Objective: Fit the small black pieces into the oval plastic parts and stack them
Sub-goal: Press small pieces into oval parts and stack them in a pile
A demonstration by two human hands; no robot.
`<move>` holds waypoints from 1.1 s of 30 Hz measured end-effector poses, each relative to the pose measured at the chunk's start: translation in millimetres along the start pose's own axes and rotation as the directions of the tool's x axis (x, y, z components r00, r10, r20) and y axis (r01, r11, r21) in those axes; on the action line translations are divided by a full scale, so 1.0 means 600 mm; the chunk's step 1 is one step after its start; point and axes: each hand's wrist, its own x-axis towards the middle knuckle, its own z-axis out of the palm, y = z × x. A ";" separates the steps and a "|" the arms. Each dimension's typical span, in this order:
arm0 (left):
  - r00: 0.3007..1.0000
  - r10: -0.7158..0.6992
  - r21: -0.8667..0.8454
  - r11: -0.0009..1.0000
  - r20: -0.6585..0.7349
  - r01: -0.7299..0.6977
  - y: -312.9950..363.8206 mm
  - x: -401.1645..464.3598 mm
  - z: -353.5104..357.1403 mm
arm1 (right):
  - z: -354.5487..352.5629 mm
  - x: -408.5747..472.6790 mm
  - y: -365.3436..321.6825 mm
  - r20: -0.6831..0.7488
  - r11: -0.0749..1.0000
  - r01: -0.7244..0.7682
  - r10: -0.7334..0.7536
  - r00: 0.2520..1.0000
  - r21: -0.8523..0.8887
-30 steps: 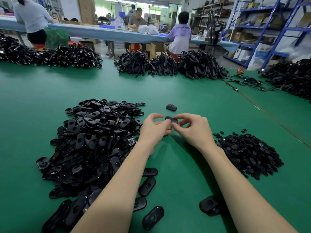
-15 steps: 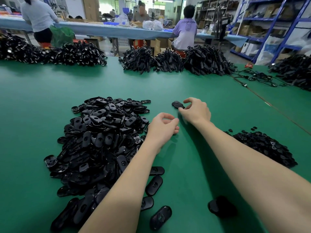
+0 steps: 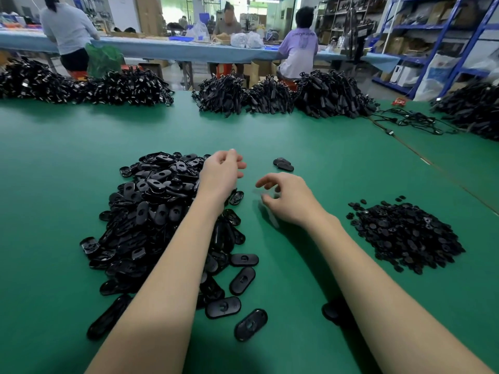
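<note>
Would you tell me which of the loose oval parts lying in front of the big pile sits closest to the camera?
It is the oval part at the bottom, tilted diagonally, alone on the green mat; the other loose ovals lie farther up, nearer the pile.

Both forearms outstretched, left grip [image 3: 222, 172] and right grip [image 3: 286, 197] loosely curled, empty.

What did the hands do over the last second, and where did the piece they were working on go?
A second ago both hands pinched one oval part between them. The right hand then carried it forward, set it on the small stack and drew back empty. The left hand let go and moved over the pile of oval parts, holding nothing. That pile, the pile of small black pieces and the green table look unchanged.
</note>
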 end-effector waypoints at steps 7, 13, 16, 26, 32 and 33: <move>1.000 -0.014 -0.017 1.000 -0.009 0.013 0.001 0.003 -0.021 | 0.013 0.003 -0.036 0.173 0.965 0.174 -0.141 0.975 -0.195; 1.000 0.008 0.043 0.999 0.018 -0.009 -0.007 0.000 -0.017 | 0.008 -0.007 -0.026 0.084 0.962 0.208 -0.196 0.977 -0.176; 1.000 0.019 0.065 0.998 0.021 -0.020 -0.006 -0.001 -0.017 | 0.005 -0.012 -0.022 0.096 0.959 0.244 -0.231 0.968 -0.147; 0.995 0.091 0.177 0.980 0.041 -0.097 0.002 -0.016 -0.015 | -0.002 -0.027 -0.020 0.079 0.978 0.072 -0.089 0.993 0.198; 0.968 0.165 0.433 0.871 0.188 -0.232 0.026 -0.031 -0.003 | -0.042 -0.063 0.008 -0.147 0.950 0.059 -0.014 0.989 0.307; 0.964 0.096 0.459 0.865 0.247 -0.204 0.030 -0.036 0.006 | -0.051 -0.066 0.012 -0.171 0.942 0.057 0.000 0.985 0.329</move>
